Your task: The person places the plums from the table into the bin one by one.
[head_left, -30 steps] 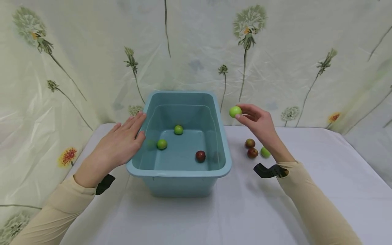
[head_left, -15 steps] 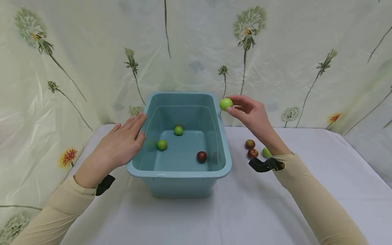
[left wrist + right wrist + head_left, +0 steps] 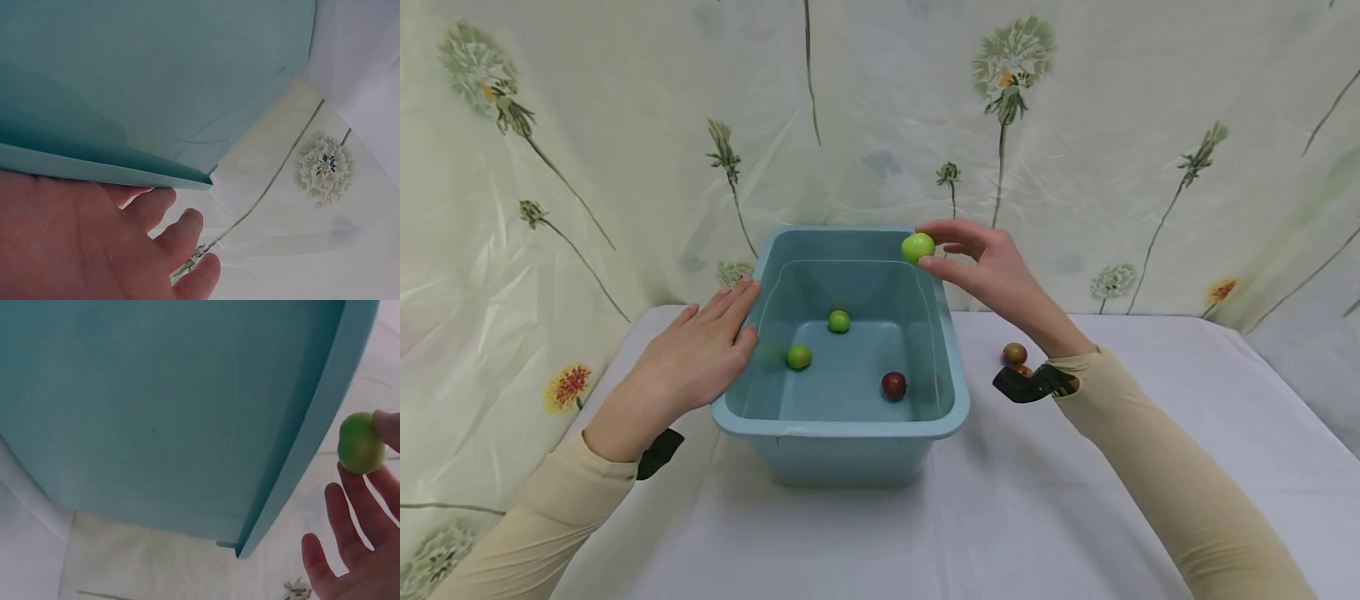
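My right hand (image 3: 988, 262) pinches a small round green fruit (image 3: 917, 248) between thumb and fingertips, above the far right rim of a blue plastic tub (image 3: 842, 428). The right wrist view shows the green fruit (image 3: 360, 447) outside the tub wall (image 3: 156, 394). Flat along the tub's left rim rests my left hand (image 3: 688, 358), fingers straight; the left wrist view has its fingers (image 3: 181, 237) beneath the rim. Inside the tub lie two green fruits, one farther back (image 3: 838, 321) and one at left (image 3: 799, 357), plus a dark red fruit (image 3: 893, 386) at right.
Right of the tub, a reddish-brown fruit (image 3: 1014, 354) lies on the white tablecloth (image 3: 1225, 400). Another fruit (image 3: 1025, 371) beside it is mostly hidden by the black wrist strap (image 3: 1030, 384). A flower-printed sheet (image 3: 880, 100) hangs behind.
My right hand has carried the green fruit left and slightly up, from right of the tub to over its rim. The right arm now covers a green fruit on the table. My left hand stays put.
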Action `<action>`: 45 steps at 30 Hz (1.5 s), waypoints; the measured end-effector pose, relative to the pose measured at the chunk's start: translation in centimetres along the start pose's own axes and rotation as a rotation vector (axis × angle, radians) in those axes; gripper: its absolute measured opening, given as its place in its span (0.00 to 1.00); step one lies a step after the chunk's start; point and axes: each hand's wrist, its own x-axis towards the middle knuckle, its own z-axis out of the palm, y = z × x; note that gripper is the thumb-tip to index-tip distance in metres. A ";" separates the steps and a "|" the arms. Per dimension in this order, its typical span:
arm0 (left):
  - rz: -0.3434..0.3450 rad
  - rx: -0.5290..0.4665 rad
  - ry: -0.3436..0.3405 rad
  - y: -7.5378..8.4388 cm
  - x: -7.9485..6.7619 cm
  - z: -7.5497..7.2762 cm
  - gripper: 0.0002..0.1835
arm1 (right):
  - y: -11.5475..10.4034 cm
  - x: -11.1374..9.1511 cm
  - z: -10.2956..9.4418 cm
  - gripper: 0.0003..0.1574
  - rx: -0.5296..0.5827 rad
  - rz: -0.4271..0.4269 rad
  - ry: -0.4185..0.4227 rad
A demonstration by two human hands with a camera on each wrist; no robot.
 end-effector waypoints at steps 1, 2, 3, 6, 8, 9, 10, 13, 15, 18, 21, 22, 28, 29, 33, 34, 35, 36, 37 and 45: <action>0.001 -0.002 0.004 0.0 0.0 0.0 0.32 | -0.2 0.2 0.2 0.23 -0.008 -0.004 -0.009; 0.003 -0.001 0.005 0.0 0.0 0.0 0.32 | -0.3 0.3 0.3 0.23 -0.007 -0.010 -0.019; 0.004 -0.002 0.006 -0.1 0.0 0.1 0.32 | -0.5 0.5 0.5 0.22 -0.009 -0.015 -0.029; 0.006 -0.003 0.009 -0.1 0.0 0.1 0.32 | -0.5 0.9 0.9 0.22 -0.014 -0.030 -0.060; 0.006 -0.003 0.006 -0.1 0.0 0.1 0.32 | 0.0 1.2 1.2 0.22 -0.013 -0.038 -0.079; 0.006 -0.004 0.007 0.0 0.0 0.1 0.32 | 0.4 1.4 1.4 0.22 -0.015 -0.042 -0.088; 0.007 -0.002 0.008 0.0 0.0 0.1 0.31 | 0.8 1.7 1.6 0.23 -0.017 -0.047 -0.097; 0.007 -0.003 0.009 0.0 0.0 0.1 0.31 | 2.1 2.3 2.0 0.24 -0.030 -0.058 -0.124; 0.007 -0.004 0.012 -0.1 0.0 0.1 0.31 | 2.6 2.6 2.3 0.24 -0.049 -0.065 -0.137; 0.008 -0.006 0.017 -0.1 0.0 0.1 0.31 | 2.6 2.8 2.7 0.25 -0.085 -0.074 -0.158; 0.011 -0.004 0.025 -0.1 0.0 0.2 0.31 | 2.5 2.9 3.1 0.24 -0.134 -0.071 -0.189; 0.011 -0.004 0.026 -0.1 0.0 0.2 0.31 | 2.5 2.9 3.2 0.24 -0.149 -0.068 -0.200; 0.011 -0.004 0.022 -0.1 -0.1 0.1 0.31 | 2.1 2.7 3.9 0.22 -0.224 -0.056 -0.262; 0.011 -0.004 0.022 -0.1 -0.1 0.1 0.31 | 2.1 2.7 4.0 0.22 -0.234 -0.055 -0.269; 0.008 -0.008 0.021 -0.1 0.0 0.1 0.32 | 1.9 2.6 4.4 0.21 -0.265 -0.033 -0.290; 0.007 -0.007 0.021 -0.1 0.0 0.1 0.32 | 1.8 2.5 4.5 0.21 -0.266 -0.024 -0.295; 0.006 -0.007 0.021 -0.1 0.0 0.1 0.32 | 1.7 2.5 4.5 0.21 -0.266 -0.015 -0.301; 0.007 -0.008 0.023 -0.1 0.0 0.1 0.32 | 1.7 2.5 4.6 0.21 -0.268 -0.009 -0.305; 0.008 -0.007 0.024 -0.1 0.0 0.1 0.32 | 1.7 2.5 4.6 0.21 -0.270 -0.006 -0.309; -0.001 -0.023 0.017 -0.2 0.1 0.2 0.32 | 1.9 2.4 4.7 0.23 -0.237 -0.022 -0.312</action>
